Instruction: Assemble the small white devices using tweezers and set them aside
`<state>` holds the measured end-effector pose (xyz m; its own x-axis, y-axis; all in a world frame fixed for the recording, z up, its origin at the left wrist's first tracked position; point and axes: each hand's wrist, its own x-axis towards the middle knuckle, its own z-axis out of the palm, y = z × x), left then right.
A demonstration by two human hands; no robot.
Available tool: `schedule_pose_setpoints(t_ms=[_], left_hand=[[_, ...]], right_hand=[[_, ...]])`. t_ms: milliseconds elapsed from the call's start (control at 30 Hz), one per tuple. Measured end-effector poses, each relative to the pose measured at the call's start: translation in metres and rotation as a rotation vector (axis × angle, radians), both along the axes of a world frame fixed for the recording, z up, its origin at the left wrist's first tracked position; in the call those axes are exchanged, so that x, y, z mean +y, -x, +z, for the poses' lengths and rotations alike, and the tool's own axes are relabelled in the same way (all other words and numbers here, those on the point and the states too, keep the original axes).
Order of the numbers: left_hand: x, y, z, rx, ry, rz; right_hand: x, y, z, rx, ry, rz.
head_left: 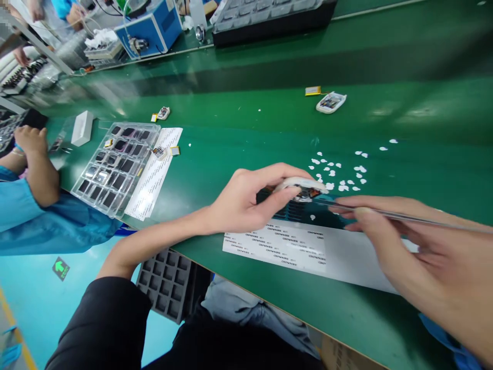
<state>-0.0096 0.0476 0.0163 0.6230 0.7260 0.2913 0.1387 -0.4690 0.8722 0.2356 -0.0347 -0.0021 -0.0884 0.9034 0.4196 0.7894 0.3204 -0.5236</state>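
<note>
Between the thumb and fingers of my left hand point(250, 198) is a small white device housing point(302, 184), its open side showing electronic parts. My right hand point(400, 241) pinches a pair of thin metal tweezers point(389, 213), their tips reaching close to the housing; whether they touch it I cannot tell. Below both hands lies a printed white backing sheet point(275, 245), with a dark strip point(296, 211) just above it, partly hidden by my left hand. Several small white sticker pieces point(331, 186) are scattered on the green table beyond the tweezers.
Farther back on the table lies another open white housing point(331, 103) wired to a battery point(313, 91). A clear compartment tray point(115, 167) stands at the left, near a co-worker's arm point(38, 154). A blue box point(152, 28) and a black tray point(273, 23) stand along the back.
</note>
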Motion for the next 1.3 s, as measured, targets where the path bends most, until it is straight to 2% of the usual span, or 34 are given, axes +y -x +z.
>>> schedule_pose_setpoints(t_ms=[100, 200, 367, 667, 833, 1067, 1300], left_hand=[[0.013, 0.006, 0.002, 0.183, -0.107, -0.124], [0.02, 0.008, -0.003, 0.367, -0.228, -0.282], [0.021, 0.006, -0.013, 0.581, -0.376, -0.341], [0.023, 0.004, -0.017, 0.594, -0.387, -0.389], [0.024, 0.004, -0.017, 0.57, -0.42, -0.384], [0.023, 0.003, -0.013, 0.598, -0.459, -0.395], [0.022, 0.0, -0.011, 0.641, -0.54, -0.383]], right_hand=[[0.009, 0.002, -0.004, 0.058, 0.037, 0.11], [0.014, 0.004, -0.007, 0.073, 0.063, 0.11], [0.018, 0.004, -0.007, 0.104, 0.08, 0.072], [0.023, -0.001, -0.014, 0.124, 0.165, 0.084], [0.024, -0.004, -0.014, 0.112, 0.163, 0.094], [0.022, 0.003, -0.017, 0.077, 0.029, 0.1], [0.019, 0.007, -0.009, -0.011, -0.115, 0.038]])
